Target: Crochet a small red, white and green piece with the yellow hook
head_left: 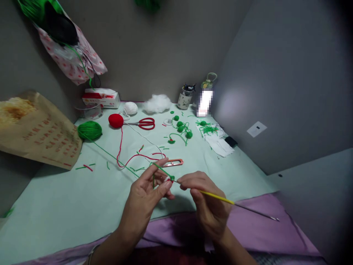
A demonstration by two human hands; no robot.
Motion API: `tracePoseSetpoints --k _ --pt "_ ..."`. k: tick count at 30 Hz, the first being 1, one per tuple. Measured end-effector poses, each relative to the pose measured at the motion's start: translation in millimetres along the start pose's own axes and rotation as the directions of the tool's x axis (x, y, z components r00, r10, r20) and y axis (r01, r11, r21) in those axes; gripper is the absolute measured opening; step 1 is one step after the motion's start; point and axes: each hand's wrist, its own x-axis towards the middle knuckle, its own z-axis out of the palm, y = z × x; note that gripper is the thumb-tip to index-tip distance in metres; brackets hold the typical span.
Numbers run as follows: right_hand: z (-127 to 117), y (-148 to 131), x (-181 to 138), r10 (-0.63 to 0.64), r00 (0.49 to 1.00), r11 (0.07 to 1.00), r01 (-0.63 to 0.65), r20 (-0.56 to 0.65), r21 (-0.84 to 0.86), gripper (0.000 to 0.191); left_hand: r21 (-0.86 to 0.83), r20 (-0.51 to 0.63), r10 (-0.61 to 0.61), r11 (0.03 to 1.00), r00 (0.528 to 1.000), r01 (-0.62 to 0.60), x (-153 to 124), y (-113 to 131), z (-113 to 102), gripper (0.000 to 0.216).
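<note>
My left hand [150, 189] pinches a tiny green crochet piece [171, 178] between thumb and fingers, with green yarn [110, 154] looped over the forefinger and running back to a green yarn ball [89, 130]. My right hand [205, 200] grips a yellow-handled crochet hook [220, 198]; its tip meets the green piece and its metal end points right. Both hands hover over the pale green table [68, 198] near its front edge.
Red yarn ball [116, 120], red scissors [145, 123], white yarn ball [130, 108], stuffing [157, 103], small thread snips [173, 162], finished green pieces [182, 128], a jar [184, 99], a tissue box [101, 98], a paper bag [38, 132] at left. Purple cloth [248, 228] lies along the front edge.
</note>
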Motion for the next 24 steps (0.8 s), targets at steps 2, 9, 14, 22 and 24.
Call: tracePoseSetpoints --k 2,9,14,22,24 --pt "-0.2 0.7 -0.7 0.011 1.0 1.0 -0.01 -0.005 0.013 0.022 0.008 -0.002 0.006 1.0 1.0 -0.006 -0.3 0.4 0.1 0.047" --pt "0.3 0.7 -1.3 -0.005 1.0 1.0 0.005 0.014 -0.006 0.022 0.04 -0.017 0.02 0.999 1.0 -0.019 -0.2 1.6 -0.1 0.044" --pt "1.0 -3.1 1.6 -0.116 0.992 0.981 0.122 0.048 -0.148 0.025 0.128 -0.02 0.025 0.992 0.999 -0.022 -2.7 6.6 0.6 0.039" --pt "3.9 -3.3 -3.5 -0.194 0.972 0.906 0.23 0.133 -0.356 0.039 -0.214 0.112 -0.129 0.965 0.985 0.15 1.3 3.8 -0.9 0.048" --pt "4.9 -2.5 -2.4 -0.1 0.995 0.974 0.094 -0.022 -0.208 0.031 -0.285 0.124 -0.195 0.932 0.973 0.223 3.1 5.9 -2.8 0.045"
